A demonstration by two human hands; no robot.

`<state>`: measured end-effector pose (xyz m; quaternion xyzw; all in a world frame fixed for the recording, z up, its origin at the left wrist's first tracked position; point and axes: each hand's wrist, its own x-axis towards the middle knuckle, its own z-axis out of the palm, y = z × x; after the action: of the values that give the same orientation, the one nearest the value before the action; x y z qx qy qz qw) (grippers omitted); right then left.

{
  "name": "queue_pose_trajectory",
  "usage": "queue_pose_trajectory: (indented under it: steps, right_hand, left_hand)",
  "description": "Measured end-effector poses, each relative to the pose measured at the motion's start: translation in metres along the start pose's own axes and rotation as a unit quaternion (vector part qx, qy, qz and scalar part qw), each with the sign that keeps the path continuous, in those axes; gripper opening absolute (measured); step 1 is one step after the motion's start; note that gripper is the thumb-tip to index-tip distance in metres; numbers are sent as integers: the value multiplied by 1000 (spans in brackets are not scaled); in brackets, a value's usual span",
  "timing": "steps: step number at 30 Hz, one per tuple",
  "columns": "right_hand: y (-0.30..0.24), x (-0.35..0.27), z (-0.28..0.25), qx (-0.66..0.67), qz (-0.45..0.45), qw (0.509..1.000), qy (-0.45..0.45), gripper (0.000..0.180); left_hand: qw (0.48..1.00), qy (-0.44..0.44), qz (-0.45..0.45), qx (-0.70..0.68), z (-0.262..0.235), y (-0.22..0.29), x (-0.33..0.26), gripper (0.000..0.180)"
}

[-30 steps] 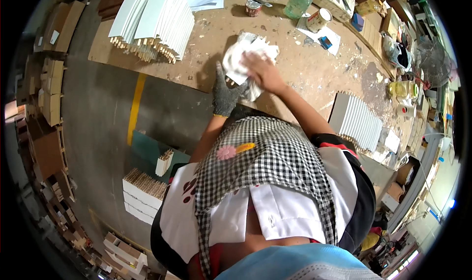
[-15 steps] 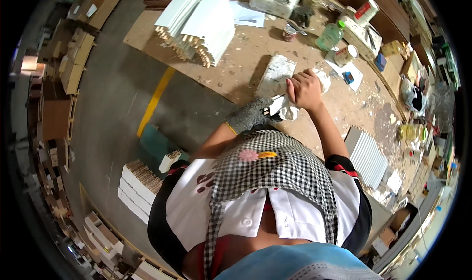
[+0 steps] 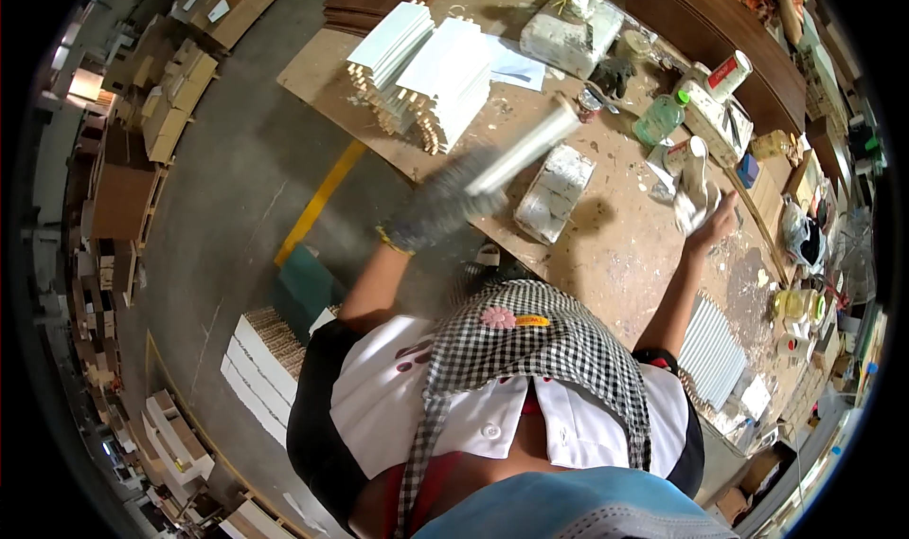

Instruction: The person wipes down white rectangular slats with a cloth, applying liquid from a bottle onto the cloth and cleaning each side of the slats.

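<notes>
At frame centre the grey-gloved left hand (image 3: 437,207) grips a blurred long white moulding strip (image 3: 524,149) above the stained wooden bench (image 3: 615,245), while the bare right hand (image 3: 712,224) clutches a crumpled white rag (image 3: 694,190) at right.

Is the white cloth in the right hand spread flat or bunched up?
Bunched: the cloth hangs crumpled from the right hand over the workbench.

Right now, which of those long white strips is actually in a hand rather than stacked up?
The single white strip, blurred and slanting above the bench, held in the gloved left hand. The other strips lie in the two stacks at the bench's far-left corner.
</notes>
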<state>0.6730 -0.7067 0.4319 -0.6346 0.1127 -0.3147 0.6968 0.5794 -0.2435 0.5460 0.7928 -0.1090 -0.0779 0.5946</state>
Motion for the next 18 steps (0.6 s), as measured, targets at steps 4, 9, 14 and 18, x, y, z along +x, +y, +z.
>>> queue_pose_trajectory:
  steps: [4,9,14,18]
  right_hand:
    - [5,-52,-4,-83,-39,994,-64,45]
    - [0,-93,3,-406,-153,885,-168,54]
    - [3,-113,-23,-476,-94,852,-196,56]
    - [-1,-123,-43,-522,-52,830,-188,58]
  left_hand:
    - [845,296,94,435,-92,-1,42,83]
    - [743,277,5,610,-209,-77,107,97]
    - [768,220,-29,601,-219,-102,131,98]
    - [820,218,-10,529,-216,-84,131,96]
